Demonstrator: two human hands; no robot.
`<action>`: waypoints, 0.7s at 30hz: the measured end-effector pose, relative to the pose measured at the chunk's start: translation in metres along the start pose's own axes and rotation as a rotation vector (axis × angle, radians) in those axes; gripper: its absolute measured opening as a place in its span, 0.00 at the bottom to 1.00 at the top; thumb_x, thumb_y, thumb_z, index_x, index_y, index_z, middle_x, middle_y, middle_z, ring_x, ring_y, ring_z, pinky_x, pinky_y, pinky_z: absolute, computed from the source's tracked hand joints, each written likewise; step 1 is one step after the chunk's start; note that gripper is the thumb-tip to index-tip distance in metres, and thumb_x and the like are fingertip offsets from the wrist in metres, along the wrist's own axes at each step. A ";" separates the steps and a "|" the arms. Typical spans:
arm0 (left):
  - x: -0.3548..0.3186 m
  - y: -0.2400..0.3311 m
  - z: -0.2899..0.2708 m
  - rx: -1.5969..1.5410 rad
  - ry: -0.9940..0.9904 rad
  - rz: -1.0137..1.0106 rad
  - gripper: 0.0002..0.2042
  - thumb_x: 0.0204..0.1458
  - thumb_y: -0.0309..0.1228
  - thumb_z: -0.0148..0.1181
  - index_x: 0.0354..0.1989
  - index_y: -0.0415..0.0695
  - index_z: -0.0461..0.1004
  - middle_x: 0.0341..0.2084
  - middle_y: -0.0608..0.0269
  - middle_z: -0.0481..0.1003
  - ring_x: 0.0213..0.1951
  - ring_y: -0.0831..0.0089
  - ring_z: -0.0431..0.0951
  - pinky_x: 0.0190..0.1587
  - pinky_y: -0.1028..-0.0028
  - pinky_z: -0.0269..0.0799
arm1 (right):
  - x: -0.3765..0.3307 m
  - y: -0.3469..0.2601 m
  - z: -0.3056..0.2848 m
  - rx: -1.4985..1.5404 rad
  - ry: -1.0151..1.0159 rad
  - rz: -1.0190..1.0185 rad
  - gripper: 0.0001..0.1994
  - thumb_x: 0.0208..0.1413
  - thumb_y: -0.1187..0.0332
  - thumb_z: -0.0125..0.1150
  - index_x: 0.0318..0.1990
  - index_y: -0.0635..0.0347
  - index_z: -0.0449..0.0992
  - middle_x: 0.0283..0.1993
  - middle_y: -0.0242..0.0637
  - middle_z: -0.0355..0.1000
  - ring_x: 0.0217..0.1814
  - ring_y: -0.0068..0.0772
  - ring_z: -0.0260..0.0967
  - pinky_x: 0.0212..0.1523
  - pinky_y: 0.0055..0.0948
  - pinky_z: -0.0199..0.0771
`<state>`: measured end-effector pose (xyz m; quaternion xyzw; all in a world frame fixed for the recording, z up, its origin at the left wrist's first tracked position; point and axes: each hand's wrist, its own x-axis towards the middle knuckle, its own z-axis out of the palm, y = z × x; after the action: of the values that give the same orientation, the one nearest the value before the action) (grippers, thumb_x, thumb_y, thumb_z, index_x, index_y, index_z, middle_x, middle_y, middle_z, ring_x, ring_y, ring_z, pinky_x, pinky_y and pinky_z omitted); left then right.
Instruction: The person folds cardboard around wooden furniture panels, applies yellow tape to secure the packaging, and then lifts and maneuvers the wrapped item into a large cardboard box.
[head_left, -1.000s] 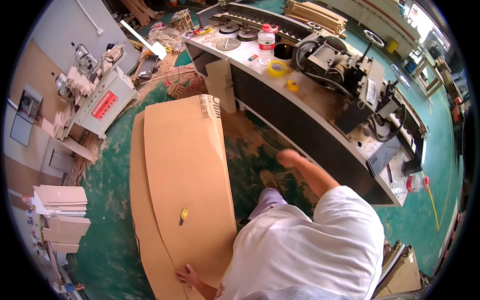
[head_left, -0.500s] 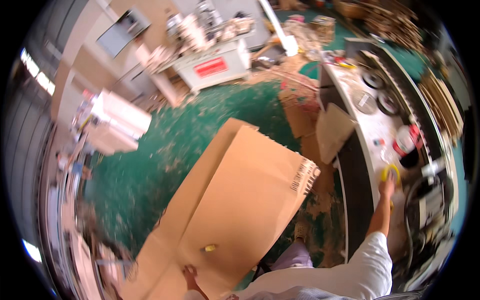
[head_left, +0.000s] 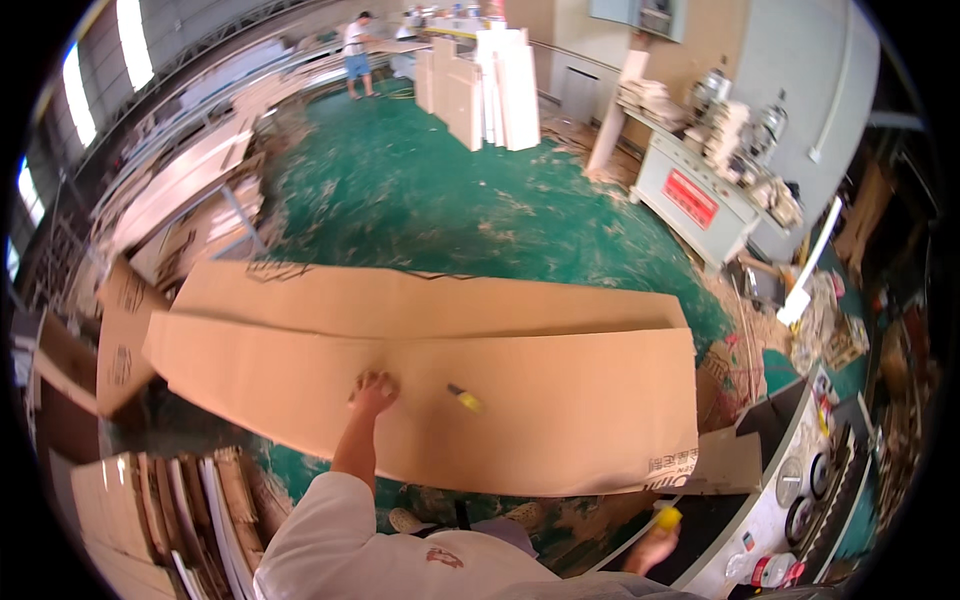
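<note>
A large brown folded cardboard sheet (head_left: 560, 410) stretches across in front of me, its upper layer over another piece behind. My left hand (head_left: 374, 392) rests on top of it with bent, slightly parted fingers and nothing visible in them. A yellow and black utility knife (head_left: 465, 399) lies on the cardboard to the right of that hand. Low at the right, by the workbench, my right hand (head_left: 654, 546) is closed around a small yellow object (head_left: 668, 518). Its exact kind is too blurred to tell.
The workbench (head_left: 715, 560) at my right carries black rings and a clear bottle (head_left: 770, 570). Stacked boards (head_left: 170, 510) stand at the lower left. Beyond the green floor (head_left: 400, 190) are white panels (head_left: 508, 90), a machine table (head_left: 690, 190) and another person (head_left: 358, 55).
My view has swung to the left. My right hand has come back from the bench top with the yellow object. My left hand stays on the cardboard.
</note>
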<state>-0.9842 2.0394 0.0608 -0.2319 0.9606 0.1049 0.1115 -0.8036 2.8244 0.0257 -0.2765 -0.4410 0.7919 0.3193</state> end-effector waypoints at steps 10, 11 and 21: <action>-0.025 -0.179 -0.008 -0.292 0.100 0.187 0.30 0.57 0.49 0.58 0.67 0.53 0.66 0.70 0.53 0.60 0.71 0.52 0.57 0.70 0.49 0.55 | -0.367 0.153 0.462 -1.148 -1.715 -1.206 0.26 0.54 0.63 0.62 0.63 0.49 0.73 0.58 0.37 0.72 0.68 0.42 0.63 0.73 0.55 0.50; -0.036 -0.184 -0.024 -0.221 0.122 0.175 0.30 0.56 0.48 0.60 0.67 0.53 0.66 0.70 0.52 0.59 0.71 0.51 0.57 0.70 0.48 0.55 | -0.376 0.173 0.462 -1.185 -1.722 -1.196 0.25 0.54 0.62 0.62 0.61 0.49 0.74 0.59 0.37 0.72 0.68 0.41 0.63 0.73 0.54 0.50; -0.188 -0.345 -0.042 0.047 0.155 0.291 0.46 0.42 0.48 0.74 0.73 0.62 0.58 0.76 0.58 0.47 0.76 0.53 0.44 0.75 0.45 0.40 | -0.437 0.245 0.581 -1.165 -1.810 -0.648 0.18 0.56 0.59 0.62 0.50 0.58 0.79 0.60 0.46 0.73 0.65 0.50 0.66 0.65 0.44 0.66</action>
<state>-0.6667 1.8079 0.0989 -0.0952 0.9920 0.0792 0.0262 -1.0050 2.0935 0.1460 0.4210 -0.8644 0.2537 -0.1059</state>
